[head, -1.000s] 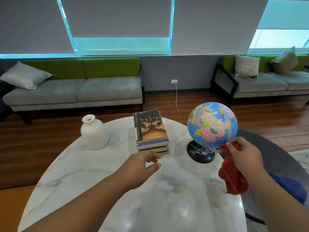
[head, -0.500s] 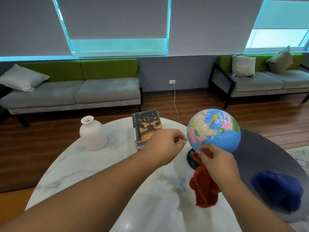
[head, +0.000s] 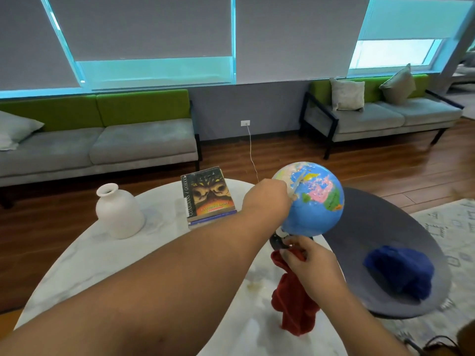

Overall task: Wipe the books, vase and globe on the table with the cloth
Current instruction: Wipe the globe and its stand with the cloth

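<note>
Near: one globe [head: 316, 201], one vase [head: 118, 214], one stack of at least two books [head: 208, 194], one red cloth [head: 295, 309], one blue cloth [head: 401, 271]. Tables: two, a white table [head: 102, 265] and a dark table [head: 372, 222]. Far: two sofas [head: 102, 145], three cushions [head: 347, 93].

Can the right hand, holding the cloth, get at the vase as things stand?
Probably not directly. The vase stands far to the left, and the left forearm, stretched across to the globe, lies between it and the right hand holding the cloth. Reaching over that arm looks awkward.

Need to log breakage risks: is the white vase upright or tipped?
Upright: the vase stands on its base on the table, mouth facing up.
</note>
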Motion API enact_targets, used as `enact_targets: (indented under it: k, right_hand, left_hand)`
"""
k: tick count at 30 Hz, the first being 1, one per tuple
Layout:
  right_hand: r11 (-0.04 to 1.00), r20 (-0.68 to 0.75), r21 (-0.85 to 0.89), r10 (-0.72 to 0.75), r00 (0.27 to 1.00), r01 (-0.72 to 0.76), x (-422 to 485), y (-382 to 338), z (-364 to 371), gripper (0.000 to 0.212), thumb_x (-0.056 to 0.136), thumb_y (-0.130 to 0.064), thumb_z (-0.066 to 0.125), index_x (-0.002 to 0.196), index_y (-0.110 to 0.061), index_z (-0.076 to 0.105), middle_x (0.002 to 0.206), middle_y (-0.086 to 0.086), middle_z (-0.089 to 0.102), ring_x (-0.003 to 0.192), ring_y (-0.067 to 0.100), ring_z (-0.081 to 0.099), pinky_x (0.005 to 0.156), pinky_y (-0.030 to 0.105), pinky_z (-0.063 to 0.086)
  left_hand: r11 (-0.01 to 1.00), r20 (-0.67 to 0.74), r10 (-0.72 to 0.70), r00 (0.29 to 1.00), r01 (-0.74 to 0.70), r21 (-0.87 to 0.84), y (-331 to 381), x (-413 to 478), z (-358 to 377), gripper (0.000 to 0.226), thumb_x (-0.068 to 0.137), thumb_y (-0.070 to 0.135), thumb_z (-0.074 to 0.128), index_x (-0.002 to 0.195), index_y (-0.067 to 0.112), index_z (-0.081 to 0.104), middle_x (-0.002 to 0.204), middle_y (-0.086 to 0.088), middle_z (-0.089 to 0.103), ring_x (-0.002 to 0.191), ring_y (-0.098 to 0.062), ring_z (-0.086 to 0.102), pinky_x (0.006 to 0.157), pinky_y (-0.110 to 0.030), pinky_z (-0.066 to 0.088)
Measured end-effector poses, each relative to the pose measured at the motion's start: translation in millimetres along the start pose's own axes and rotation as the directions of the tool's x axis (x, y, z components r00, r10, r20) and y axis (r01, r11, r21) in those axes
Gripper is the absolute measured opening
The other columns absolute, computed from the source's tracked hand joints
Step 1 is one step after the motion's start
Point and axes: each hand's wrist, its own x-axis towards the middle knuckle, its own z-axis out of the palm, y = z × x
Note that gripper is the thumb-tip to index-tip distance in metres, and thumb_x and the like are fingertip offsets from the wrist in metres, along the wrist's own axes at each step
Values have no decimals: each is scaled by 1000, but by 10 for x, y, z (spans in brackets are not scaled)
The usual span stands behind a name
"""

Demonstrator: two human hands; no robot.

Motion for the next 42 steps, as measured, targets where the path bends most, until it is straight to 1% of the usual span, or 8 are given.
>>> enact_targets:
  k: [8,14,18,22,26,31,35,42]
  right_hand:
    - [970,-64,236,-41,997,55,-75,-65,-99,18,80,-23,75,82,-40,68,82,-19,68,80,-10,59,66,2,42]
    - [873,-37,474,-111,993,115,-155,-259,-397,13,77,-16,77,81,-27,71,86,-3,73,82,15,69,78,31,54]
    - [795,-44,586,-165,985,159,-165,-435,-671,52,48,-60,80,81,-22,67,76,2,68,67,17,64,61,26,54]
    - [759,-49,629,-177,983,169,-108,-603,-775,69,30,-72,81,80,-28,62,73,-1,67,65,13,63,57,22,55]
    - [804,8,575,-190,982,151,-88,-757,-663,50,47,-62,77,82,-30,60,75,-1,67,70,23,63,67,40,53]
    - [836,61,526,-218,974,154,-57,-925,-388,19,73,-34,73,78,-27,57,70,-5,65,61,18,61,59,37,51]
    - [844,64,497,-267,961,202,-39,-1041,-213,19,81,-22,73,77,-24,55,77,3,68,63,22,62,60,35,51]
    - [901,82,352,-300,950,254,-57,-1122,-70,21,79,-34,74,80,-27,54,83,-1,69,77,35,64,70,49,55]
  left_hand:
    - [996,-78,45,996,-50,-68,-318,-222,-22,13,89,27,54,85,17,63,90,-3,66,87,-23,62,66,-30,45]
    - [988,-177,16,984,-43,-150,-955,-773,-95,13,85,33,61,80,21,64,76,7,64,74,-12,58,66,-29,48]
    - [983,-203,-27,979,-11,-183,-1287,-1155,-204,7,83,31,65,81,24,67,75,12,63,73,-8,58,70,-30,51]
    - [973,-206,-127,970,82,-215,-1531,-1548,-288,6,83,32,66,80,27,67,75,14,63,73,-4,58,70,-28,53]
    - [970,-213,-180,960,137,-201,-1723,-1865,-336,8,79,31,66,73,28,66,67,14,62,69,-3,58,64,-22,50]
    - [976,-190,-179,965,150,-156,-1844,-2102,-400,7,74,28,65,68,27,62,62,13,60,65,-6,57,60,-25,49]
    - [978,-194,-159,968,126,-168,-1842,-2228,-425,9,67,33,54,66,25,59,61,11,58,65,-8,56,57,-24,48]
    - [977,-172,-161,972,132,-167,-1803,-2305,-447,13,70,38,54,69,25,54,66,10,57,68,-8,55,57,-25,47]
